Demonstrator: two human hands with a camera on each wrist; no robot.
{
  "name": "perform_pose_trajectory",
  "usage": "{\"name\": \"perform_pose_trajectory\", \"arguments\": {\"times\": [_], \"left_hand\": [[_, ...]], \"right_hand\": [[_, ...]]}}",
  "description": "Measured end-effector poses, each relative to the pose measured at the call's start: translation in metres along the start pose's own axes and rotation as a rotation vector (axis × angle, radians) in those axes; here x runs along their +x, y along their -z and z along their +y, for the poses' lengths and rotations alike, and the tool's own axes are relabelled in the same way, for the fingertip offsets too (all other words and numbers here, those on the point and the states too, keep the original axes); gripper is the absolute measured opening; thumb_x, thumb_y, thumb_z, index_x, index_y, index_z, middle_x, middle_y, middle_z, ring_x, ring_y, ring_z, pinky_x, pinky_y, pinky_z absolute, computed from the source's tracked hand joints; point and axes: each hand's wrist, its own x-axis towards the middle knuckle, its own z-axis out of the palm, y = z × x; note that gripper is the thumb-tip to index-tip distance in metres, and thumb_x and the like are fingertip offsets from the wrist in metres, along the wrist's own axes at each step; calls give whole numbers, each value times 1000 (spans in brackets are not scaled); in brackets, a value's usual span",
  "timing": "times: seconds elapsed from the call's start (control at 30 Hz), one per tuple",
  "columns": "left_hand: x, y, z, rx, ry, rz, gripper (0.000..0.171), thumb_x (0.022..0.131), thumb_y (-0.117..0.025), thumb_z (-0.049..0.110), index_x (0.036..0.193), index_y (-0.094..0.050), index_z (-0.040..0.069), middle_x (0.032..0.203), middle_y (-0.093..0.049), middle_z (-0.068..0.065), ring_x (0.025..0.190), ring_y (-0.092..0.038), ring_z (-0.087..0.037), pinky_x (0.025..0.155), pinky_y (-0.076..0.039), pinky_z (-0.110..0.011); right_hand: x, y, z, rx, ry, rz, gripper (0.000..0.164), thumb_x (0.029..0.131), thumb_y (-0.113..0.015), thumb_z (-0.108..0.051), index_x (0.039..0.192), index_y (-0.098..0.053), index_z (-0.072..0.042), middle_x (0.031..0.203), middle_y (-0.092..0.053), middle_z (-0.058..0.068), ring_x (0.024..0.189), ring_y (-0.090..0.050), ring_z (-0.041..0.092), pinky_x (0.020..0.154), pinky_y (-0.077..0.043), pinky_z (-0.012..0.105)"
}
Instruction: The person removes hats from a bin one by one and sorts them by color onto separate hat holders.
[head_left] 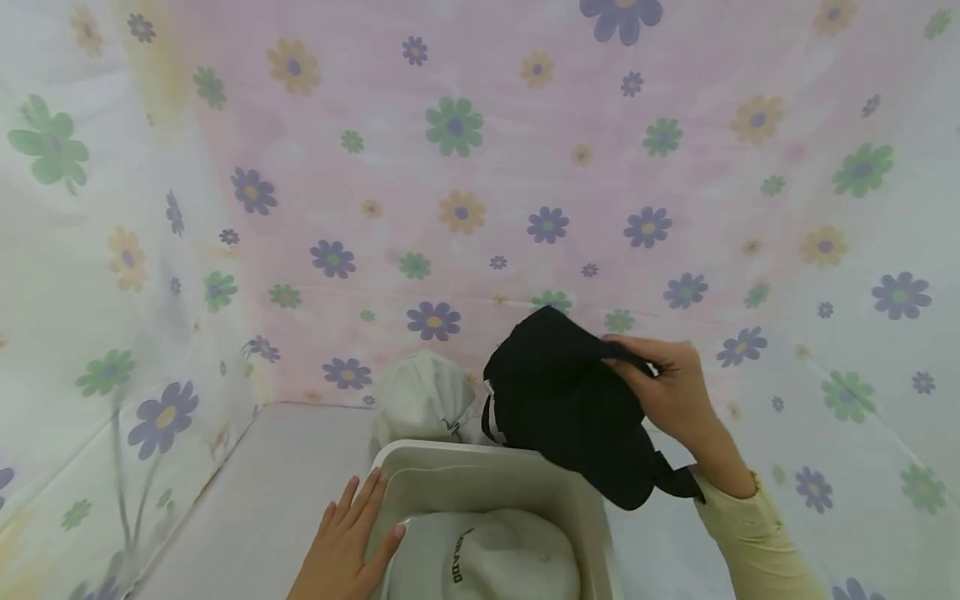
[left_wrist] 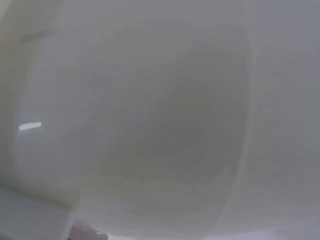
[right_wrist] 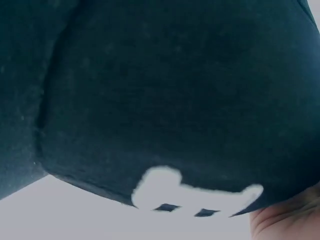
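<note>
In the head view my right hand [head_left: 667,387] pinches the edge of a black cap [head_left: 562,392], holding it up above the far right corner of a whitish bin [head_left: 465,454]. White lettering or a patch [right_wrist: 190,197] shows on the cap in the right wrist view. My left hand [head_left: 348,533] rests on the bin's left rim with its fingers straight. Inside the bin lies a light-coloured cap [head_left: 517,554] with dark letters on it. The bin's pale wall [left_wrist: 140,120] fills most of the left wrist view.
Behind the bin, a second light-coloured cap [head_left: 423,392] sits on the white surface [head_left: 262,467]. A flower-patterned cloth [head_left: 465,167] hangs at the back and along both sides.
</note>
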Motion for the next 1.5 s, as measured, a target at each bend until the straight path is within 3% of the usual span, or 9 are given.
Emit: {"name": "perform_pose_trajectory", "arguments": {"times": [0.1, 0.23, 0.47, 0.6, 0.7, 0.83, 0.97, 1.2, 1.5], "left_hand": [[-1, -1, -1, -10, -14, 22, 65, 100, -61, 42, 150, -49, 4, 157, -45, -14, 143, -37, -46, 105, -33, -73], [0, -2, -3, -17, -22, 42, 63, 99, -62, 40, 150, -49, 4, 156, -46, -14, 142, -38, -48, 104, -33, -74], [0, -6, -7, -67, -49, 89, 60, 99, -64, 35, 148, -51, 2, 155, -48, -16, 140, -39, -50, 101, -33, -76], [-1, -9, -10, -91, -78, 138, 58, 98, -65, 31, 146, -53, 1, 153, -50, -16, 138, -40, -50, 98, -34, -77], [-1, -11, -11, -105, -90, 164, 57, 97, -66, 28, 145, -54, 1, 152, -52, -15, 137, -41, -50, 97, -34, -77], [0, -11, -10, -133, -77, 144, 56, 98, -65, 28, 146, -53, 2, 153, -50, -14, 138, -39, -52, 98, -32, -79], [-1, -10, -9, -143, -65, 140, 56, 98, -64, 28, 146, -54, 1, 153, -50, -15, 137, -40, -54, 97, -32, -80], [-1, -10, -11, -143, -72, 153, 56, 97, -66, 26, 145, -54, 0, 152, -51, -16, 136, -41, -54, 96, -34, -79], [0, -13, -13, -159, -79, 164, 55, 96, -67, 24, 144, -54, 1, 151, -52, -16, 134, -43, -53, 94, -36, -79]], "right_hand": [[13, 15, 10, -101, 17, 24, 39, 79, -69, 24, 111, -77, 2, 110, -77, 1, 103, -69, -3, 88, -53, 14], [25, 22, 36, -189, 4, 24, 32, 84, -69, 20, 111, -76, 5, 109, -76, 16, 106, -66, -7, 92, -51, 13], [27, 6, 93, -149, -121, -20, 30, 87, -65, 20, 114, -73, 9, 112, -72, 28, 108, -62, -12, 94, -48, 10], [13, -17, 125, -160, -210, -67, 27, 90, -66, 15, 117, -71, 10, 115, -71, 29, 110, -68, 6, 93, -48, 11], [-2, -35, 142, -171, -282, -144, 27, 94, -67, 6, 121, -71, 6, 119, -71, 24, 111, -70, 27, 94, -54, 23], [-18, -52, 151, -132, -352, -235, 28, 98, -66, -4, 126, -71, -2, 124, -72, 16, 116, -68, 32, 98, -54, 42], [-26, -63, 154, -97, -357, -279, 28, 98, -67, -7, 126, -72, -5, 124, -72, 14, 117, -68, 31, 100, -53, 46], [-30, -68, 151, -146, -398, -371, 33, 99, -67, -14, 131, -68, -3, 129, -69, 16, 120, -65, 34, 102, -51, 51], [-33, -62, 148, -160, -543, -514, 63, 96, -73, -25, 146, -50, 5, 146, -54, 25, 135, -50, 43, 113, -39, 58]]}}
